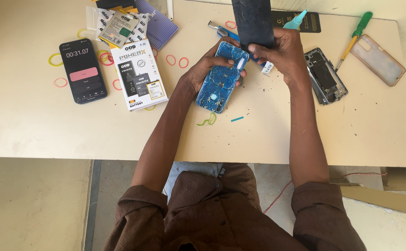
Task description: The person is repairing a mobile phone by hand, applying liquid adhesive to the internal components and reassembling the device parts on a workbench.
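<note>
My left hand (202,69) grips a blue patterned phone back cover (221,79), holding it tilted over the cream table (35,130). My right hand (281,52) pinches the lower edge of a dark flat panel (253,21), which stands upright just beyond the blue cover. Both hands meet at the top end of the cover. An opened phone body (325,76) with exposed insides lies flat just right of my right wrist.
A black phone with a lit screen (82,70) lies at left beside a white battery box (139,74). Coloured rubber bands (183,62) are scattered about. A green-handled screwdriver (355,35), a clear phone case (377,60), a teal-tipped glue tube (296,21) and a purple mat (159,25) lie at the back.
</note>
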